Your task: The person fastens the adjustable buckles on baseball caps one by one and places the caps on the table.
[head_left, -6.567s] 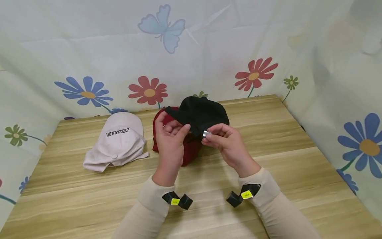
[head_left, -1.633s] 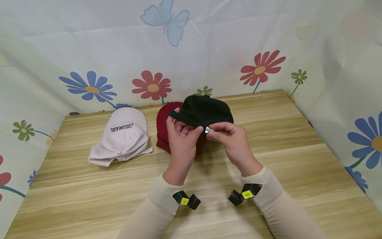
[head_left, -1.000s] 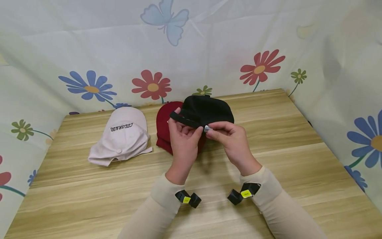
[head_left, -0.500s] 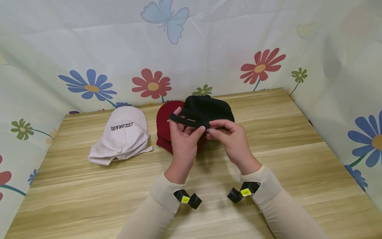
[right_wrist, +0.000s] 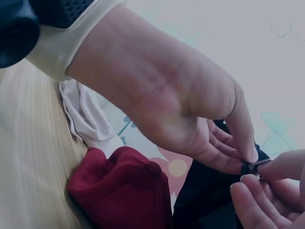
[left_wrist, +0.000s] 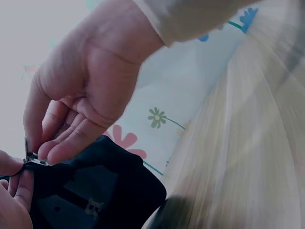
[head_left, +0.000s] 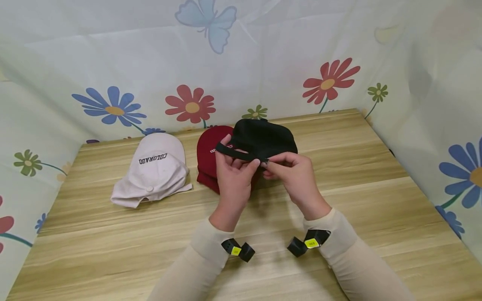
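A black cap (head_left: 265, 136) is held up off the table between both hands, its back strap (head_left: 233, 154) towards me. My left hand (head_left: 235, 182) pinches that strap between thumb and fingers. With thumb and index finger, my right hand (head_left: 293, 177) grips a small metal buckle (left_wrist: 37, 161) on the strap. The buckle's flap stands raised in the left wrist view. Behind my left hand, a red cap (head_left: 206, 152) lies on the table, partly hidden by the hand and the black cap. Much of the buckle is covered by fingers in the head view.
To the left, a pale pink cap (head_left: 156, 161) lettered COLORADO rests on the wooden table (head_left: 132, 242), its loose strap pointing right. A flower-printed cloth backdrop (head_left: 271, 62) rises behind and at both sides of the table.
The black cap's strap has turned into fuller view, showing the opening above it. My right fingers have shifted over the shiny buckle, which is now mostly covered. Both other caps stay in place.
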A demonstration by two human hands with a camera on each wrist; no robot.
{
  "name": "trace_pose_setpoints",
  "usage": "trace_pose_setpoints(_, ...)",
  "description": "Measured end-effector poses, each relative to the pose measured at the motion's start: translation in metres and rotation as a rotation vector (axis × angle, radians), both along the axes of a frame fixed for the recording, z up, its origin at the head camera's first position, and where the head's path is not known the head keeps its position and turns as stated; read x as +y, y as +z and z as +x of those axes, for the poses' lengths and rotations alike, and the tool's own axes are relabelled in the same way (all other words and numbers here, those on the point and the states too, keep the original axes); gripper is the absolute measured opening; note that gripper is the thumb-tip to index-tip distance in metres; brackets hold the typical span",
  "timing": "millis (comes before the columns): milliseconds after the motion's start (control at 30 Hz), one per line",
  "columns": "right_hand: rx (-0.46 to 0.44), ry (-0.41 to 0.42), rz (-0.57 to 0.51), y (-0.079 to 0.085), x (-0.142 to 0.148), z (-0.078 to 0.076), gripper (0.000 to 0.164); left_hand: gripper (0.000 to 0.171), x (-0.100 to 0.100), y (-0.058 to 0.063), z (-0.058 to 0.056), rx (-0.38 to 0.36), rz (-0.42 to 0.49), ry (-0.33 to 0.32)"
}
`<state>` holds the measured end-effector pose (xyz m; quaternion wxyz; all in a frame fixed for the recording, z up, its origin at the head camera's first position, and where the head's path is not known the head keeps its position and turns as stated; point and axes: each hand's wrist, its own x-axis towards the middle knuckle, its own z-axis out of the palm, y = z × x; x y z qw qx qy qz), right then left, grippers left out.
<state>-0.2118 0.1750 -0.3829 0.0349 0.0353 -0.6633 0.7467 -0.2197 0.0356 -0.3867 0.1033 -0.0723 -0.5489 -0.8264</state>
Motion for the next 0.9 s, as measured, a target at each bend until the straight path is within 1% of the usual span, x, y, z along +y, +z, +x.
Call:
trace_pose_setpoints(133, -0.052, 0.020, -0.021, -0.001, 0.002, -0.002, 0.017, 0.075, 0.002, -0.004, 0.000, 0.014, -0.048, 0.009)
trace_pose_setpoints(233, -0.085, 0.057, -0.044, -0.001, 0.004, -0.004, 0.010, 0.074, 0.003, -0.008, 0.000, 0.048, -0.105, 0.015)
trace_pose_setpoints(300, -0.104, 0.075, -0.053, -0.001, 0.005, -0.005, 0.007, 0.073, 0.003, -0.010, 0.000, 0.077, -0.159, 0.022)
trace_pose_setpoints(433, -0.125, 0.105, -0.030, -0.001, 0.006, -0.006, 0.008, 0.072, 0.003, -0.013, 0.001, 0.127, -0.245, 0.035)
trace_pose_setpoints(500, -0.131, 0.112, -0.011, 0.000, 0.005, -0.006, 0.009, 0.071, 0.004, -0.013, 0.001, 0.143, -0.265, 0.035)
trace_pose_setpoints(567, -0.139, 0.116, 0.010, 0.000, 0.004, -0.006, 0.009, 0.071, 0.003, -0.013, 0.001, 0.143, -0.262, 0.029)
trace_pose_setpoints(667, -0.142, 0.126, 0.024, 0.000, 0.002, -0.005, 0.009, 0.070, 0.003, -0.012, 0.001, 0.121, -0.221, 0.017)
trace_pose_setpoints(767, -0.132, 0.140, 0.024, 0.000, 0.002, -0.004, 0.010, 0.065, 0.002, -0.010, 0.001, 0.084, -0.149, 0.005)
trace_pose_setpoints(900, -0.108, 0.158, 0.011, 0.000, 0.002, -0.003, 0.012, 0.049, 0.002, -0.009, 0.000, 0.056, -0.036, -0.016)
